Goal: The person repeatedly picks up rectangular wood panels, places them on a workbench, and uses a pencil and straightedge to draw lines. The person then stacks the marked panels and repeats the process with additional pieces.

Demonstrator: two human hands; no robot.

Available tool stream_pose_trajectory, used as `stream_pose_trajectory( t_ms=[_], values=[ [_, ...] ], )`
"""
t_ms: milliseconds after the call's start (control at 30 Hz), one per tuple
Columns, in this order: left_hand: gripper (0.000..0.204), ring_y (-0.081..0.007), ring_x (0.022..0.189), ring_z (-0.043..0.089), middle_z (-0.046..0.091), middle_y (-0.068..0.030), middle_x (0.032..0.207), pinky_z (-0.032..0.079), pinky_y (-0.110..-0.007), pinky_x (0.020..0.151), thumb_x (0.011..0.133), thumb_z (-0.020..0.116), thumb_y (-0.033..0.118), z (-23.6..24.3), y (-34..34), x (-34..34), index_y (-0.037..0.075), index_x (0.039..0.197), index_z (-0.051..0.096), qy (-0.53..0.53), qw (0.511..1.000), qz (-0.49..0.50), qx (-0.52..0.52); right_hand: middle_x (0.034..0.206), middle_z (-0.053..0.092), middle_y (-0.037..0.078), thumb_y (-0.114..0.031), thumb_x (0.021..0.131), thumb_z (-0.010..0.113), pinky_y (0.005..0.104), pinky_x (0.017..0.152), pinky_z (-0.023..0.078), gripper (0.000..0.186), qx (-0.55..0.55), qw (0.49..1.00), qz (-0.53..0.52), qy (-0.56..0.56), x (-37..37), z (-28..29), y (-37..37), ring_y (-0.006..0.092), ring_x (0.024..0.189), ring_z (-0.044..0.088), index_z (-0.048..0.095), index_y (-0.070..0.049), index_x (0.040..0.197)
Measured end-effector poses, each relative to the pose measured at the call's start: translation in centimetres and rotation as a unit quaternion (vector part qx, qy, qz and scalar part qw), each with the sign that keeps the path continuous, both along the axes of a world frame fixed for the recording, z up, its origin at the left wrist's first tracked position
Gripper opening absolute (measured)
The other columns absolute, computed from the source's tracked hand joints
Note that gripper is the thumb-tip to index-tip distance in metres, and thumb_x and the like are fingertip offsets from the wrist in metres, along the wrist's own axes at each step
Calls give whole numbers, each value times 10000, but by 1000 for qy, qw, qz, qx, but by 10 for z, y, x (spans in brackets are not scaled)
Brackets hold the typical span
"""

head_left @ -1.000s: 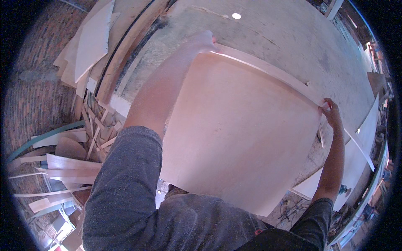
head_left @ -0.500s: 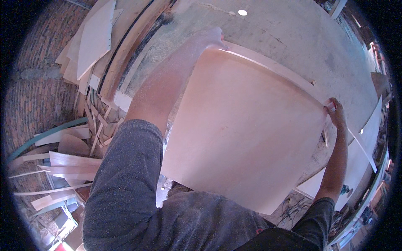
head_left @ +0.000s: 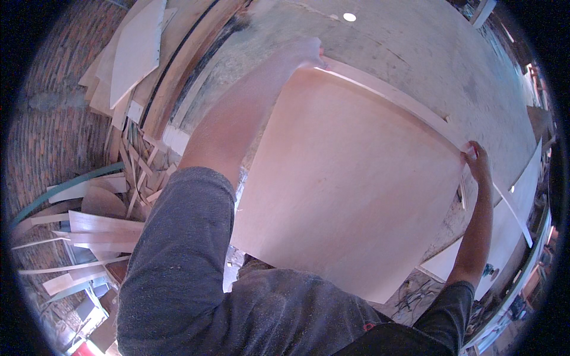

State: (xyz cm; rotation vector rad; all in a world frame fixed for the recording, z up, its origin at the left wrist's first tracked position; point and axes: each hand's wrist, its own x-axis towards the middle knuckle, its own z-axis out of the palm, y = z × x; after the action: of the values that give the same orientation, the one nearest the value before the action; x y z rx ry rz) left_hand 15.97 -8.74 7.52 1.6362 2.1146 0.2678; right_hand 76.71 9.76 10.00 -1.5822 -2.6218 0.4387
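Observation:
A large pale plywood panel (head_left: pixel 350 184) lies before me, its near edge against my body. Along its far edge runs a long narrow wooden strip (head_left: pixel 392 92). My left hand (head_left: pixel 310 52) reaches out to the far left corner and is closed on the strip's left end; most of its fingers are hidden behind the wrist. At the far right corner my right hand (head_left: pixel 477 161) has its fingers curled round the strip's right end, close to the panel's corner. Whether either hand also grips the panel cannot be made out.
Beneath the panel is a broad, dusty grey worktable (head_left: pixel 427 53). Pale board offcuts (head_left: pixel 135 53) lean at the far left by a brick wall (head_left: pixel 59 118). Wood scraps (head_left: pixel 104 231) pile up at the left. Another pale board (head_left: pixel 504 237) lies at the right.
My left hand and the strip's left end have shifted slightly to the right in the picture. Both hands keep their hold, and the right hand is nearly still.

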Motion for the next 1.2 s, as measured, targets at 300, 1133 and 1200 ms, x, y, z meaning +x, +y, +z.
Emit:
stream_pose_trajectory(
  t_ms=[300, 1133, 1200],
  values=[
    [613, -330, 967, 706, 737, -184, 1023, 548, -451, 820, 639, 915, 395, 13, 22, 1, -10, 1060, 729, 1, 996, 9, -87, 853, 664, 21, -416, 1027, 555, 292, 694, 431, 414, 32, 907, -87, 410, -159, 15, -109, 123, 719, 518, 734, -63, 905],
    [529, -317, 938, 727, 748, -172, 1001, 572, -418, 792, 682, 875, 443, 42, 17, 11, 23, 985, 772, 64, 992, -47, -98, 1058, 725, 132, -267, 961, 650, 362, 814, 551, 238, -15, 958, 12, 287, -410, -17, -219, 334, 915, 710, 712, -188, 1177],
    [550, -322, 940, 725, 746, -178, 1012, 573, -417, 791, 668, 887, 436, 40, 14, 8, 7, 991, 767, 53, 990, -32, -127, 1037, 736, 127, -296, 951, 667, 343, 811, 550, 274, -9, 923, -2, 386, -376, -23, -216, 326, 892, 715, 714, -148, 1177]
  ],
)
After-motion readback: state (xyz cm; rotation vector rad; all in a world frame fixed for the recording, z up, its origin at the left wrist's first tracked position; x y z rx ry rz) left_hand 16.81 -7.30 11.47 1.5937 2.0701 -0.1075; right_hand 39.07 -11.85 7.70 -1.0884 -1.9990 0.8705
